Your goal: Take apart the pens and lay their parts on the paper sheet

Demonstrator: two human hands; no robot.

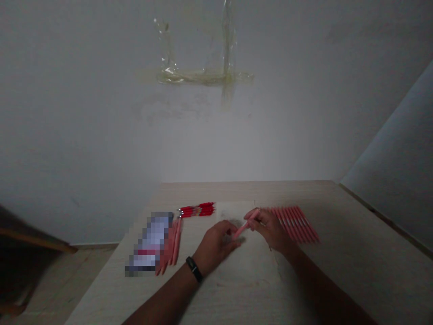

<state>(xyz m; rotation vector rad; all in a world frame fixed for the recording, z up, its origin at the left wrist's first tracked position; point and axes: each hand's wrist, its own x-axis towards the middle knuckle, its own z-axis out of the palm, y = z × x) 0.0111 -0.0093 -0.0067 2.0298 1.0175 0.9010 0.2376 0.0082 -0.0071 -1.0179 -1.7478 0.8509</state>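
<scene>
My right hand (269,229) is shut on a pink pen (246,224), pinching it between thumb and fingers and tilting it across the pale sheet (252,266). My left hand (215,247), with a black wristband (194,269), rests on the sheet, its fingertips beside the pen's lower end. It shows no hold on the pen. Behind my right hand lies a neat row of pink pens (293,224). Red pen parts (197,209) lie bundled at the far side, and several pink pen barrels (171,243) lie to the left, partly against a pixelated packet (150,241).
The light wooden table (341,234) meets a grey wall (84,135) at its far edge, and the wall bears yellowed tape marks (203,76). A dark object (20,243) stands at the lower left above the floor (61,284).
</scene>
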